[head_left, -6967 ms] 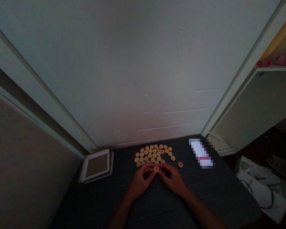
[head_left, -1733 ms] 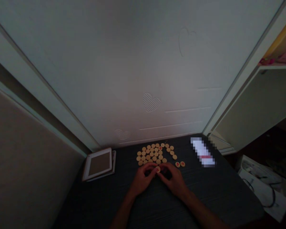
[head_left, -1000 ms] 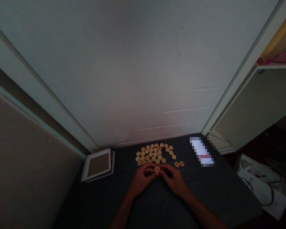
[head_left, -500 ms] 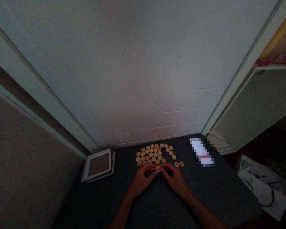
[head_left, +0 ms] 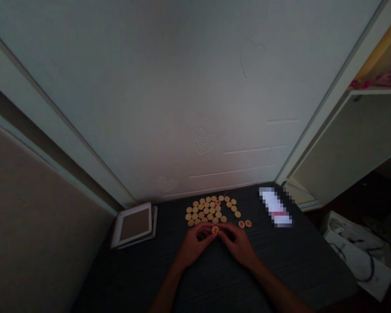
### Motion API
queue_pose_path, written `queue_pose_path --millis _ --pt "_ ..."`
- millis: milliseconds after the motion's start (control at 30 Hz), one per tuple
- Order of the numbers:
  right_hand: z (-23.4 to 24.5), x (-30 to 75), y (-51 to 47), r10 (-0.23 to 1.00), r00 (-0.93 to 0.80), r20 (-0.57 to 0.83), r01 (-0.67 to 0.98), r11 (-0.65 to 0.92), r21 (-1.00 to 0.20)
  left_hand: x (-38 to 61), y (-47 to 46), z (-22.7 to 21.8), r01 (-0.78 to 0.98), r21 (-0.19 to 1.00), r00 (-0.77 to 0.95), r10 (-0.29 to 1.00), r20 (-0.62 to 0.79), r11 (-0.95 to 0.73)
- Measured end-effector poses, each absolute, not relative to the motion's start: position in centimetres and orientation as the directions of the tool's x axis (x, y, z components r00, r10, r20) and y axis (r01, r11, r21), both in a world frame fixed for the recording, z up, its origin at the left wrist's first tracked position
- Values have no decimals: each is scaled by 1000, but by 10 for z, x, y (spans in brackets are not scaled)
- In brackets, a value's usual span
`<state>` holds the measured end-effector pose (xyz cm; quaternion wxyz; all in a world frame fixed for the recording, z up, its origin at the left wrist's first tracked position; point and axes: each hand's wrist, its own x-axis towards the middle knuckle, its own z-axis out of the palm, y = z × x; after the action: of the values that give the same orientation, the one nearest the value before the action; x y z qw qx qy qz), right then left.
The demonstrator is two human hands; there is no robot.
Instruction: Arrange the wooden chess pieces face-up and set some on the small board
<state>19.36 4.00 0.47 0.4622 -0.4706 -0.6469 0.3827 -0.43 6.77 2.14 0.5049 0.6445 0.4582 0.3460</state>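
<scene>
Between the fingertips of both hands I see a round wooden xiangqi piece (head_left: 215,230), its red-marked face turned toward me. My left hand (head_left: 196,241) closes on its left edge, and my right hand (head_left: 237,241) pinches it from the right. Just beyond the fingers lie several plain-faced wooden pieces (head_left: 206,211) in loose rows, the nearest partly hidden by my left hand. One red-marked piece (head_left: 218,203) shows among them. Beside my right hand rest two more red-marked pieces, a left one (head_left: 241,224) and a right one (head_left: 248,224).
The dark table (head_left: 143,278) meets a pale panel with raised hearts (head_left: 205,140) at its back. Two stacked frames (head_left: 135,222) lie at the left. A pixelated white item (head_left: 276,208) is at the right, and a white bag (head_left: 361,256) stands past the table's right edge.
The held piece has turned a little, so its red mark faces me more fully. Both hands stay in nearly the same place.
</scene>
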Motion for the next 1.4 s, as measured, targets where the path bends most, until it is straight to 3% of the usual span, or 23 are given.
queue_pose_path --millis 267,933,1400 --pt "0 194 40 966 -94 241 260 257 -931 -3 67 25 161 987 366 929 -44 -17" --pt "6 192 40 969 -115 218 261 241 -935 -4 68 22 157 987 396 917 -42 -23" --pt "2 195 43 990 -75 118 252 133 -959 -1 64 25 189 982 407 912 -60 -20"
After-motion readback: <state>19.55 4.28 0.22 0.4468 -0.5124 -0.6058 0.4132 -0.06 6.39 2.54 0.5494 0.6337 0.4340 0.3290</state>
